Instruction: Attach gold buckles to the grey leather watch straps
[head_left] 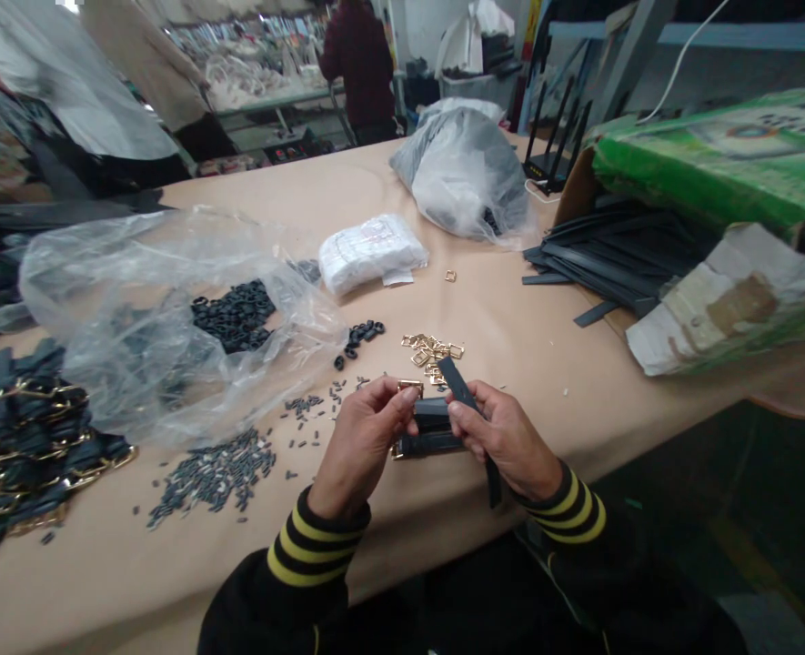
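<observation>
Between the thumb and fingers of my left hand [365, 437] is a gold buckle [411, 386]. My right hand [508, 437] pinches a black strap [457, 382], which slants up past the thumb while its lower end hangs beneath the palm. Under and between both hands lie finished-looking black straps [433, 442] with gold metal at one end, partly hidden by my fingers. Just beyond the hands is a small heap of gold buckles [421, 347]. A scatter of short dark pieces [217, 473] covers the table to the left of my left hand.
Black loops [235, 314] spill from a clear plastic bag [122, 364]. Black straps with gold buckles [26, 446] are piled at far left. A white packet [373, 252] and a stuffed bag [467, 168] stand farther back. An open box [716, 164] of black strips [620, 246] is at right. People work behind.
</observation>
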### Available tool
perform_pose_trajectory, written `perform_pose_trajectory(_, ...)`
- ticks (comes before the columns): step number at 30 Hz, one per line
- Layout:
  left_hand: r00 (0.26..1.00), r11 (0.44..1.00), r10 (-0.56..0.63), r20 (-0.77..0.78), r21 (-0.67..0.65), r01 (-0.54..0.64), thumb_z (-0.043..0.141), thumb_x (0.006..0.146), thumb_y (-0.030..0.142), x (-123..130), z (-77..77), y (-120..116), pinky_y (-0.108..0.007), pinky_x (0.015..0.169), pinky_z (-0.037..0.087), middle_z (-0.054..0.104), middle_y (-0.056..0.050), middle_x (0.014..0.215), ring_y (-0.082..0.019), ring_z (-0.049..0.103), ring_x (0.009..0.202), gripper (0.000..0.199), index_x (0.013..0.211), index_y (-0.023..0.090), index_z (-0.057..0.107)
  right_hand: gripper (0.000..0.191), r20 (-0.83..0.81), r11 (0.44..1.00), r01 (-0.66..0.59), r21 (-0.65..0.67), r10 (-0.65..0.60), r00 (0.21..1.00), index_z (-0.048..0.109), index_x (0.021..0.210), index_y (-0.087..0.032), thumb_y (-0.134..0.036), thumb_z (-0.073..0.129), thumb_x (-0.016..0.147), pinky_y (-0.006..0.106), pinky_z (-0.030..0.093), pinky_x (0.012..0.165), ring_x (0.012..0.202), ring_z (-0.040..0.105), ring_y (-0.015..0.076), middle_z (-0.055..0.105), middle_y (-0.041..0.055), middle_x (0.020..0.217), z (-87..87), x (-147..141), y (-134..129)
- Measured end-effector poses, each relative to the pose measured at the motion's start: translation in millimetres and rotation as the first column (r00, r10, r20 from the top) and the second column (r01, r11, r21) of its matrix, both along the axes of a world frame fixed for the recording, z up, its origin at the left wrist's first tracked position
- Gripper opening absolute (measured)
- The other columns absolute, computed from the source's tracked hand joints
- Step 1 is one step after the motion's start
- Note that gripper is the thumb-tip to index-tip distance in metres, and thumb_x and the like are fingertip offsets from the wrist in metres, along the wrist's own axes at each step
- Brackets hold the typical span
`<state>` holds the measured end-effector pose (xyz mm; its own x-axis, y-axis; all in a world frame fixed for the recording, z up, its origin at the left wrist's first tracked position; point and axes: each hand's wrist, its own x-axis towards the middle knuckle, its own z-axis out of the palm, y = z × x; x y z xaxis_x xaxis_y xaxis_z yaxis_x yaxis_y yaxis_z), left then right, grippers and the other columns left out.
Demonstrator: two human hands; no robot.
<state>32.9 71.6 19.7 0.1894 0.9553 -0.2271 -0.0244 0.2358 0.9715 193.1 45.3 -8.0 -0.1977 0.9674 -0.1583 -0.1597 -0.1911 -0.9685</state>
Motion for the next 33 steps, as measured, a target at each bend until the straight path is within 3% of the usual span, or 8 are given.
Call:
perform_pose_trajectory(3, 0.988, 0.996, 0.043, 0.149, -0.083, -0.031, 0.064, 0.072, 0.026, 2.7, -6.0, -21.4, -0.019, 0.054, 0.044, 0.060, 0.001, 0.065, -0.007, 0.054, 0.053, 0.014, 0.076, 0.014, 0.059, 0.024, 0.013, 0.998, -0.052, 0.037, 0.051, 0.999, 0.050, 0.090, -0.015, -0.037, 0.052, 0.081, 0.016, 0.029, 0.036, 0.039, 0.036, 0.0025, 0.053, -0.0030, 0.066, 4.3, -12.0, -3.3)
perform_pose_trajectory(5, 0.987, 0.995, 0.049, 0.150, -0.092, -0.036, 0.065, 0.071, 0.026, 2.3, -8.6, -30.9, -0.021, 0.058, 0.048, 0.061, 0.000, 0.068, -0.008, 0.056, 0.057, 0.014, 0.077, 0.014, 0.059, 0.021, 0.094, 0.994, -0.072, 0.087, 0.064, 0.993, 0.052, 0.087, -0.015, -0.035, 0.052, 0.081, 0.017, 0.032, 0.039, 0.041, 0.039, 0.0037, 0.053, -0.0029, 0.064, 5.5, -15.4, -4.9)
perform_pose_trajectory(10, 0.999, 0.998, -0.043, -0.029, -0.041, 0.041, 0.059, 0.076, 0.030, -8.0, -2.9, -43.4, -0.026, 0.062, 0.051, 0.062, -0.002, 0.065, -0.012, 0.058, 0.059, 0.017, 0.077, 0.013, 0.062, 0.014, 0.337, 0.963, -0.181, 0.201, 0.105, 0.936, 0.052, 0.074, -0.015, -0.028, 0.052, 0.080, 0.020, 0.039, 0.054, 0.056, 0.050, 0.0091, 0.054, -0.0019, 0.062, 7.0, -13.2, -9.2)
perform_pose_trajectory(18, 0.985, 0.998, 0.008, -0.175, 0.057, 0.002, 0.061, 0.074, 0.027, -16.5, 6.4, -47.0, -0.020, 0.051, 0.050, 0.064, -0.003, 0.073, -0.009, 0.056, 0.053, 0.015, 0.078, 0.014, 0.068, 0.012, 0.509, 0.937, -0.251, 0.245, 0.096, 0.855, 0.049, 0.070, -0.016, -0.024, 0.052, 0.078, 0.021, 0.032, 0.052, 0.055, 0.041, 0.0088, 0.045, -0.0039, 0.060, 12.7, -14.4, -15.3)
perform_pose_trajectory(21, 0.986, 0.999, 0.026, -0.163, 0.046, -0.019, 0.063, 0.072, 0.025, -16.9, 11.6, -48.9, -0.020, 0.053, 0.050, 0.064, -0.003, 0.067, -0.010, 0.057, 0.053, 0.013, 0.077, 0.014, 0.068, 0.013, 0.443, 0.945, -0.228, 0.234, 0.105, 0.891, 0.050, 0.083, -0.016, -0.028, 0.051, 0.080, 0.022, 0.034, 0.054, 0.057, 0.044, 0.0094, 0.049, -0.0026, 0.066, 10.4, -12.7, -15.0)
perform_pose_trajectory(24, 0.992, 0.999, 0.037, -0.118, 0.012, -0.036, 0.064, 0.072, 0.025, -16.9, 18.4, -51.1, -0.020, 0.054, 0.051, 0.064, -0.002, 0.062, -0.010, 0.058, 0.054, 0.012, 0.076, 0.014, 0.068, 0.022, 0.254, 0.978, -0.165, 0.127, 0.129, 0.958, 0.040, 0.103, -0.016, -0.031, 0.038, 0.088, 0.021, 0.035, 0.049, 0.051, 0.041, 0.0077, 0.051, -0.0020, 0.070, 5.1, -12.2, -16.1)
perform_pose_trajectory(27, 0.995, 0.998, 0.054, -0.081, -0.015, -0.055, 0.066, 0.071, 0.025, -18.0, 22.5, -51.4, -0.021, 0.054, 0.051, 0.064, -0.002, 0.061, -0.011, 0.059, 0.055, 0.013, 0.077, 0.013, 0.067, 0.017, 0.152, 0.972, -0.227, 0.063, 0.215, 0.965, 0.039, 0.098, -0.016, -0.030, 0.033, 0.090, 0.019, 0.032, 0.044, 0.045, 0.037, 0.0057, 0.052, -0.0025, 0.068, 0.7, -12.5, -20.6)
perform_pose_trajectory(33, 0.989, 0.988, 0.149, 0.023, -0.056, -0.147, 0.067, 0.071, 0.024, -26.7, 15.4, -47.9, -0.016, 0.052, 0.048, 0.061, 0.000, 0.063, -0.007, 0.055, 0.053, 0.015, 0.079, 0.012, 0.065, 0.018, -0.040, 0.920, -0.383, 0.085, 0.387, 0.921, 0.044, 0.093, -0.016, -0.032, 0.045, 0.086, 0.016, 0.025, 0.036, 0.037, 0.032, 0.0020, 0.055, -0.0026, 0.065, -3.3, -4.9, -28.8)
